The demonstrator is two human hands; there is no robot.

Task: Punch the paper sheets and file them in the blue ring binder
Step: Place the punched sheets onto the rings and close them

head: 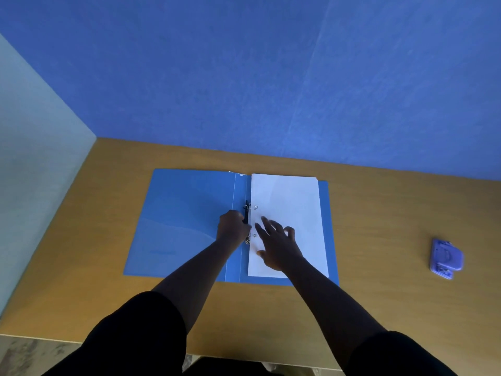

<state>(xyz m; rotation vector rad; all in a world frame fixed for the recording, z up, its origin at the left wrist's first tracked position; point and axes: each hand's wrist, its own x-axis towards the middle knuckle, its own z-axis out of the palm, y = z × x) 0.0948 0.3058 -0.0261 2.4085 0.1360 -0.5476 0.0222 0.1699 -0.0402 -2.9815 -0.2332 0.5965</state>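
My left hand (230, 226) grips the lever (246, 213); right fingers (267, 223) spread, pressing the sheets (290, 213) on the open binder (187, 221). Closing misaligned rings could tear the holes.

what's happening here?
A person is filing paper in an open blue binder lying flat on the table. The sheets already sit on the binder's right side, on the rings. The left hand grips the black lever of the ring mechanism, while the right hand rests spread on the paper near the holes. The punch sits untouched, off to the right on the table.
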